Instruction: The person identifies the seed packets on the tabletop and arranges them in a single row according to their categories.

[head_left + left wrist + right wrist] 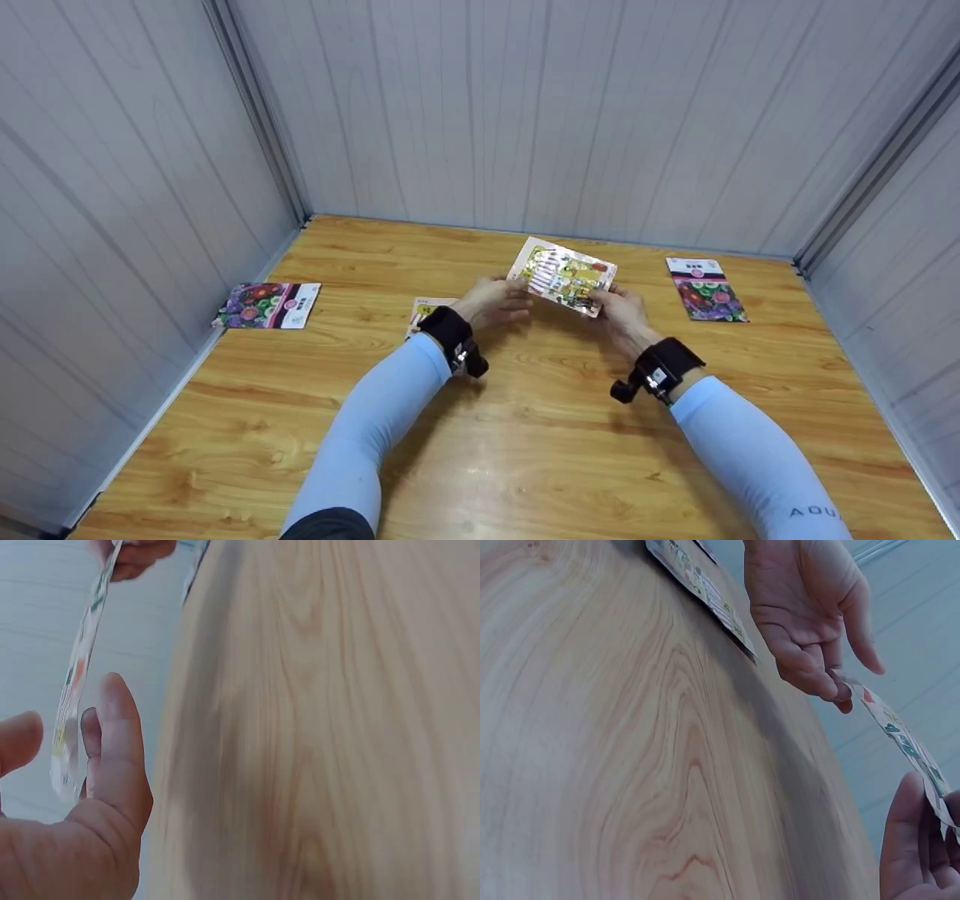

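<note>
My right hand (624,315) pinches a thin, flat printed packet (564,276) by its right end, thumb on the printed face. The packet is pale pink with yellow, white and red print and is held tilted above the table. At its other end is my left hand (495,300). In the left wrist view, the packet (75,682) passes between the thumb and fingers of the left hand (105,817), with the thumb standing apart from it. A similar packet (429,306) lies on the table, partly hidden by the left wrist.
On the left of the wooden table (480,450) lies a flower-printed packet (268,305), its end against the side wall. Another flower-printed packet (706,289) lies on the right. Pale panel walls (495,112) enclose the back and both sides.
</note>
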A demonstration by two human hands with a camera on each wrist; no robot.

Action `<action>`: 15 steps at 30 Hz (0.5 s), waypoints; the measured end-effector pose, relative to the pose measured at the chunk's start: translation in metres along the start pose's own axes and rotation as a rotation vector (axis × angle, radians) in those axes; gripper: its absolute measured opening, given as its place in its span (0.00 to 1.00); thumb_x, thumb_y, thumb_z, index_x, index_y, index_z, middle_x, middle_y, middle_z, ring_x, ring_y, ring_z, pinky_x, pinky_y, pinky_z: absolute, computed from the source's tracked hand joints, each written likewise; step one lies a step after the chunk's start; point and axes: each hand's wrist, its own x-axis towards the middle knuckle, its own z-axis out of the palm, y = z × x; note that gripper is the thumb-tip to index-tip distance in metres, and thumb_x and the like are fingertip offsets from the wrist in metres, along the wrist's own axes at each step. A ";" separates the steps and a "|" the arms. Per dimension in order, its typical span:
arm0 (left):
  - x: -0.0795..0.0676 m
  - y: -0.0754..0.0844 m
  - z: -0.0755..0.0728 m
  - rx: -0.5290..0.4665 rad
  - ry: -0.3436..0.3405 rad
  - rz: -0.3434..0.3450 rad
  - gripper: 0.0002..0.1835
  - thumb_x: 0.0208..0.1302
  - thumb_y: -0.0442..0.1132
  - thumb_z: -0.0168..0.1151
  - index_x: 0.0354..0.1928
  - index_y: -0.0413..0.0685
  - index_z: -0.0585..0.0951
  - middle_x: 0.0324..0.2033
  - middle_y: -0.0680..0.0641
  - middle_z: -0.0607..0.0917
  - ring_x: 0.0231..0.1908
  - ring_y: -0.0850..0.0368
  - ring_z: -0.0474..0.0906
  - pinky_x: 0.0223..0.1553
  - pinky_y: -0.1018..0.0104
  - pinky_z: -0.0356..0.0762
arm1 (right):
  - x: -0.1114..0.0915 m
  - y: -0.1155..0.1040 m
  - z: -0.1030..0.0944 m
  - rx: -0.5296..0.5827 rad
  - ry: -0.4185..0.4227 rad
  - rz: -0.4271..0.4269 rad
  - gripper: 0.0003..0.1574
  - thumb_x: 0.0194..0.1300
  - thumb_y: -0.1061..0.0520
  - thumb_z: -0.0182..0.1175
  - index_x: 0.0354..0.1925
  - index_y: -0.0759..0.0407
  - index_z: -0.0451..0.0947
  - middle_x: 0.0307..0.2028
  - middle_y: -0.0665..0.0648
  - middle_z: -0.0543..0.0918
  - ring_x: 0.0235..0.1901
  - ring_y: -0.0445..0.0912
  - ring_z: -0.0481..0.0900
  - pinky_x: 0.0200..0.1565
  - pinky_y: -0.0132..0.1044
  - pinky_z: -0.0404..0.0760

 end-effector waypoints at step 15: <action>-0.006 -0.006 0.026 -0.100 0.017 0.015 0.04 0.82 0.33 0.65 0.51 0.43 0.81 0.54 0.36 0.92 0.48 0.47 0.92 0.61 0.56 0.93 | -0.008 0.002 0.009 0.056 0.037 -0.018 0.11 0.79 0.67 0.60 0.57 0.64 0.79 0.31 0.48 0.90 0.30 0.40 0.88 0.35 0.30 0.88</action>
